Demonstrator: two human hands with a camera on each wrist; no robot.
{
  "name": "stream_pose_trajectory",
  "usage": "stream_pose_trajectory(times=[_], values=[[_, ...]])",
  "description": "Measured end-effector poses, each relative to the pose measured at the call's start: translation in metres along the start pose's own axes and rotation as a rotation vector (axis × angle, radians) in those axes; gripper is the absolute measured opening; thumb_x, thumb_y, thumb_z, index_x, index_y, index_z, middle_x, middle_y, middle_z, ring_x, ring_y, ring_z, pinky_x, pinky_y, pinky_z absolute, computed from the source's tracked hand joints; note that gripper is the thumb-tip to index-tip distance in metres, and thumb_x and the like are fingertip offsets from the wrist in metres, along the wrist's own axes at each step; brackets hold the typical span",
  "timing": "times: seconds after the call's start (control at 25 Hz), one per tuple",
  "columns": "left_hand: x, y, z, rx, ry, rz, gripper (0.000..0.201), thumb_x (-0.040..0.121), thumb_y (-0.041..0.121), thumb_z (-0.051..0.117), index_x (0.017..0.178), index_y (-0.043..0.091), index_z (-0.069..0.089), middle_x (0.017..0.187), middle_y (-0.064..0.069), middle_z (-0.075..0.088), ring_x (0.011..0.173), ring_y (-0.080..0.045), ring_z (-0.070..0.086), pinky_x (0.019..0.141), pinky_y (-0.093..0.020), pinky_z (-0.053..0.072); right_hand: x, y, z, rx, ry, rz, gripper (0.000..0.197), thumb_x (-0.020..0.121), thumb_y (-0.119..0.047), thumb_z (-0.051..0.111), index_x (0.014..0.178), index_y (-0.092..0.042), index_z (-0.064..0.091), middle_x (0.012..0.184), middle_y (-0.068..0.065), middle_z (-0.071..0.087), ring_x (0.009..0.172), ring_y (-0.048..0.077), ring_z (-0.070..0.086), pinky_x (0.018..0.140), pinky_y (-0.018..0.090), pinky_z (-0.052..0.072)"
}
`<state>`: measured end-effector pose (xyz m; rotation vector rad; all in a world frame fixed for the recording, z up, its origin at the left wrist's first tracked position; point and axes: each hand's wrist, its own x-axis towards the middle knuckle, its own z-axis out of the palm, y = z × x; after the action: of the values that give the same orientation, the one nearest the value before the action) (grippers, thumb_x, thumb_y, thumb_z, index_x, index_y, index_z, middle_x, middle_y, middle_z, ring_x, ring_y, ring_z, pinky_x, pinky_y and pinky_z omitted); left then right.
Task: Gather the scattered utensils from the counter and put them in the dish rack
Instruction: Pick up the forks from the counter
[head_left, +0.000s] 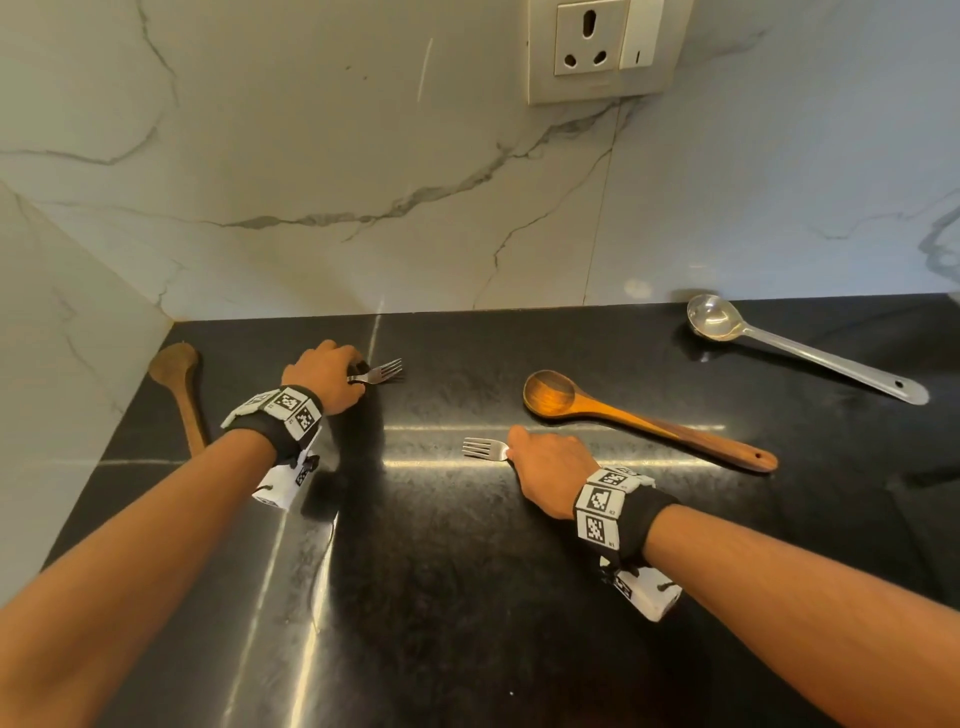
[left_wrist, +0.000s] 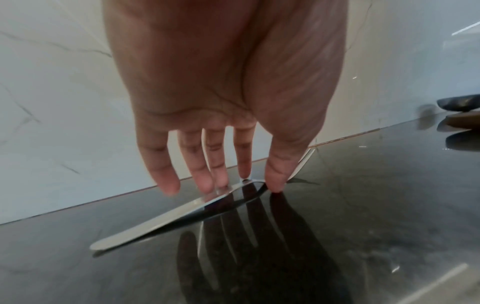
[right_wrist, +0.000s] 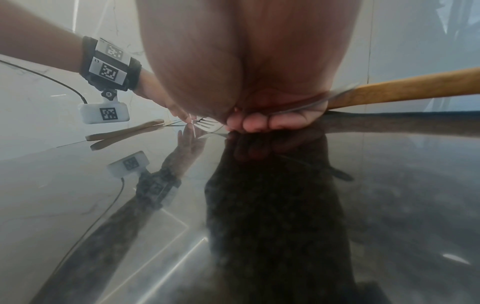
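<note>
- Black polished counter runs up to a white marble-veined wall, where a socket plate sits high above.
- My left hand is down on the far fork, near the back-left corner; its tines point right.
- From the left wrist view, my fingertips and thumb pinch that fork's neck, the handle end tilting down to touch the stone.
- My right hand covers the handle of the near fork, whose tines stick out to the left.
- From the right wrist view, my fingers are curled tight over that fork's handle against the counter.
- One wooden spoon lies just behind my right hand, bowl to the left.
- A darker wooden spoon lies along the left wall, beside my left wrist.
- A steel ladle rests well apart at the back right, bowl near the wall.
- No dish rack appears in any view.
</note>
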<state>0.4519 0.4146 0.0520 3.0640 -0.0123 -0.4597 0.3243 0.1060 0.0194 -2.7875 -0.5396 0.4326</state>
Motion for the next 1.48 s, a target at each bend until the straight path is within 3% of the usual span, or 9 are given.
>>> stream_pose_trajectory(times=[0.16, 0.36, 0.52, 0.64, 0.72, 0.84, 1.2, 1.36, 1.48], values=[[-0.005, 0.001, 0.001, -0.056, -0.065, -0.078, 0.012, 0.090, 0.025, 0.063, 0.100, 0.021, 0.058, 0.105, -0.008, 0.064, 0.094, -0.027, 0.061, 0.090, -0.045, 0.050, 0.000, -0.001, -0.001, -0.013, 0.017, -0.004, 0.010, 0.099, -0.023, 0.042, 0.104, -0.016, 0.047, 0.091, 0.006, 0.067, 0.070, 0.024, 0.051, 0.067, 0.038, 0.039], [-0.048, 0.022, 0.005, -0.353, -0.093, -0.152, 0.010, 0.087, 0.022, 0.070, 0.084, 0.019, 0.061, 0.087, -0.003, 0.064, 0.091, -0.025, 0.064, 0.082, -0.034, 0.049, -0.002, -0.001, -0.006, 0.007, -0.021, -0.016, 0.009, 0.100, -0.022, 0.041, 0.103, -0.014, 0.045, 0.090, 0.009, 0.066, 0.072, 0.029, 0.058, 0.065, 0.041, 0.043], [-0.132, 0.081, 0.024, -1.177, -0.055, -0.215, 0.017, 0.087, 0.005, 0.070, 0.081, 0.013, 0.056, 0.069, -0.006, 0.058, 0.064, -0.018, 0.060, 0.053, -0.028, 0.057, -0.005, -0.002, -0.015, 0.108, -0.109, 0.063, 0.012, 0.101, -0.025, 0.038, 0.098, -0.014, 0.040, 0.085, 0.009, 0.061, 0.075, 0.034, 0.060, 0.066, 0.042, 0.044], [-0.183, 0.128, 0.051, -1.609, -0.057, -0.287, 0.019, 0.088, 0.001, 0.068, 0.082, 0.013, 0.054, 0.075, -0.008, 0.062, 0.064, -0.017, 0.063, 0.062, -0.033, 0.060, -0.011, -0.004, -0.020, 0.452, -0.040, 0.199, 0.015, 0.101, -0.021, 0.042, 0.100, -0.010, 0.051, 0.092, 0.014, 0.063, 0.089, 0.036, 0.062, 0.077, 0.042, 0.046], [-0.201, 0.151, 0.066, -1.724, -0.064, -0.330, 0.018, 0.088, 0.004, 0.069, 0.083, 0.014, 0.054, 0.080, -0.010, 0.063, 0.071, -0.020, 0.063, 0.072, -0.037, 0.060, -0.027, -0.007, -0.021, 0.778, 0.058, 0.262, 0.018, 0.100, -0.026, 0.040, 0.094, -0.016, 0.054, 0.084, 0.008, 0.062, 0.083, 0.030, 0.059, 0.077, 0.042, 0.047], [-0.215, 0.182, 0.077, -1.783, -0.070, -0.314, 0.015, 0.089, 0.006, 0.068, 0.090, 0.012, 0.054, 0.086, -0.011, 0.066, 0.079, -0.021, 0.068, 0.072, -0.036, 0.061, -0.063, -0.012, -0.022, 0.895, 0.111, 0.248, 0.023, 0.101, -0.028, 0.038, 0.097, -0.013, 0.055, 0.079, 0.004, 0.058, 0.074, 0.018, 0.055, 0.072, 0.041, 0.047], [-0.234, 0.283, 0.065, -1.770, -0.142, -0.046, 0.022, 0.091, -0.001, 0.063, 0.111, -0.005, 0.058, 0.088, -0.014, 0.069, 0.081, -0.020, 0.072, 0.071, -0.031, 0.061, -0.145, 0.038, -0.036, 0.778, 0.344, 0.240, 0.017, 0.103, -0.031, 0.040, 0.099, -0.022, 0.053, 0.084, 0.002, 0.063, 0.080, 0.023, 0.062, 0.074, 0.046, 0.053], [-0.244, 0.344, 0.056, -1.543, -0.120, 0.110, 0.014, 0.091, 0.010, 0.066, 0.105, 0.007, 0.065, 0.095, -0.016, 0.073, 0.083, -0.019, 0.073, 0.068, -0.026, 0.057, -0.190, 0.085, -0.050, 0.923, 0.402, 0.307, 0.017, 0.101, -0.034, 0.043, 0.101, -0.030, 0.060, 0.096, -0.001, 0.068, 0.086, 0.019, 0.065, 0.084, 0.051, 0.056], [-0.254, 0.404, 0.048, -1.389, -0.049, 0.296, 0.007, 0.088, 0.015, 0.070, 0.094, 0.016, 0.068, 0.083, -0.005, 0.071, 0.071, -0.005, 0.064, 0.060, -0.019, 0.048, -0.245, 0.130, -0.080, 0.797, 0.500, 0.289, 0.021, 0.102, -0.032, 0.045, 0.101, -0.027, 0.066, 0.093, -0.005, 0.069, 0.086, 0.012, 0.065, 0.081, 0.038, 0.056]])
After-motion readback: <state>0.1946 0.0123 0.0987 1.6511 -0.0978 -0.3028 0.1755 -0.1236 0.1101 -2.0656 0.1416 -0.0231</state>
